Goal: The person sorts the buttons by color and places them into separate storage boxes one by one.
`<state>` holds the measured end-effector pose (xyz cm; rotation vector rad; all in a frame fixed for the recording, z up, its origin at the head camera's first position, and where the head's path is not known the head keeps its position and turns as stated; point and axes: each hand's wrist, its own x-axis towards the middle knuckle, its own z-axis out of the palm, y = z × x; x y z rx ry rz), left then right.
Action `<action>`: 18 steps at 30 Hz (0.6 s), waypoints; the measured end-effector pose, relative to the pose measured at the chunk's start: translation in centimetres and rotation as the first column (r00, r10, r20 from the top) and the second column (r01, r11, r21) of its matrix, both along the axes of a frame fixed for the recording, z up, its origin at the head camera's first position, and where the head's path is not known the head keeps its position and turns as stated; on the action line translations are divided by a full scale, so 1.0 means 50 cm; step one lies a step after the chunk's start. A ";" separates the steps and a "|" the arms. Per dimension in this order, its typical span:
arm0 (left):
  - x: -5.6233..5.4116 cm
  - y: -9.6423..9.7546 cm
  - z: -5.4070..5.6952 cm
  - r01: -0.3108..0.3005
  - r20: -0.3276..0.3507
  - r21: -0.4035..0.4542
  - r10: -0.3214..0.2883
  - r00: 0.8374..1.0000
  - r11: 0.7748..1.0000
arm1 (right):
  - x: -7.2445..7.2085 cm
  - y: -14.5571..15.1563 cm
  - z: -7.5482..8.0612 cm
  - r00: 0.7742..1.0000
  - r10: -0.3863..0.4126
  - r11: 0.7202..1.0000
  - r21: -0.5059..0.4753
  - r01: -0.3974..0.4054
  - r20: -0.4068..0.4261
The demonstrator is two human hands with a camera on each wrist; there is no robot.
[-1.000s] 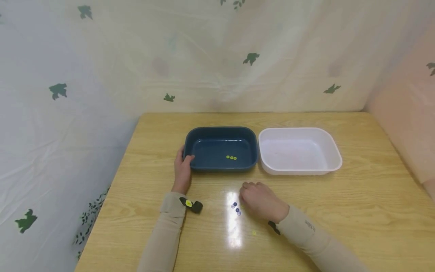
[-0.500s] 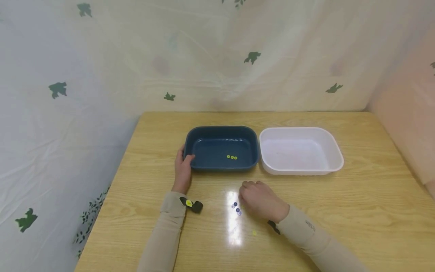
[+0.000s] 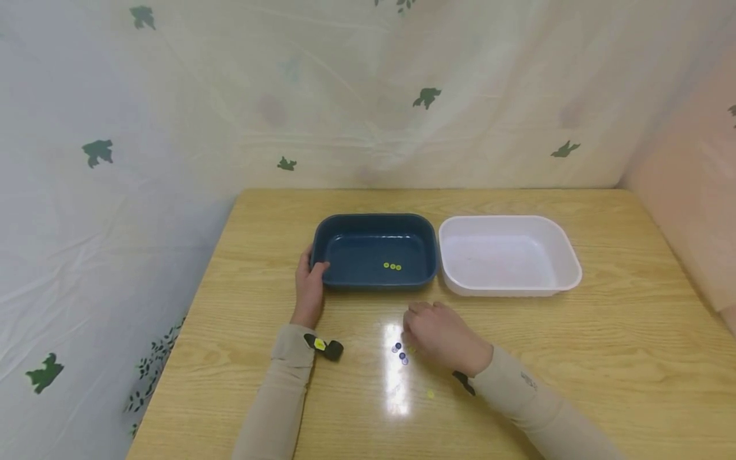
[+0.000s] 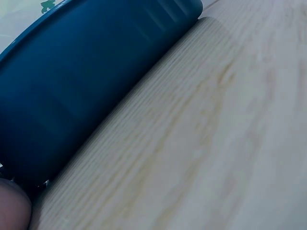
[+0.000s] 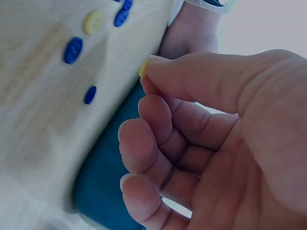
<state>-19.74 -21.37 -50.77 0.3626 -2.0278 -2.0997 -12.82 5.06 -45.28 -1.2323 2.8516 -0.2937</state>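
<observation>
My left hand (image 3: 308,294) grips the left end of a dark blue tray (image 3: 374,287), thumb over its rim and fingers along the outer wall. In the left wrist view the tray's side wall (image 4: 81,76) fills the upper left. A yellow button (image 5: 143,68) is pinched between thumb and forefinger of my right hand (image 5: 192,129), the other fingers curled. In the head view the right hand (image 3: 443,338) is low over the table, just right of several blue buttons (image 3: 402,356). A yellow button (image 3: 430,394) lies nearer me; another yellow button (image 5: 92,21) is among the blue ones.
Three yellow buttons (image 3: 393,266) lie in a row inside the dark blue tray. Close to its right side stands a white tray (image 3: 508,292). Both are on a wooden table (image 3: 632,358), with a patterned cloth (image 3: 345,96) hanging behind.
My right hand has shifted slightly up and left, and a yellow button beside the blue ones shows more clearly. The left hand and both trays hold their places.
</observation>
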 end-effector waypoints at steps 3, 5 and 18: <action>0.000 -0.001 0.000 0.001 0.001 -0.002 -0.001 1.000 1.000 | -0.002 -0.001 0.013 0.999 -0.012 1.000 -0.007 0.012 0.031; -0.001 -0.001 0.000 0.000 0.001 0.002 0.000 1.000 1.000 | -0.005 0.000 0.023 0.999 -0.016 1.000 -0.010 0.017 0.044; -0.006 0.009 -0.003 -0.005 -0.014 0.014 0.005 1.000 1.000 | -0.038 0.010 0.073 0.995 -0.024 1.000 -0.020 0.022 -0.095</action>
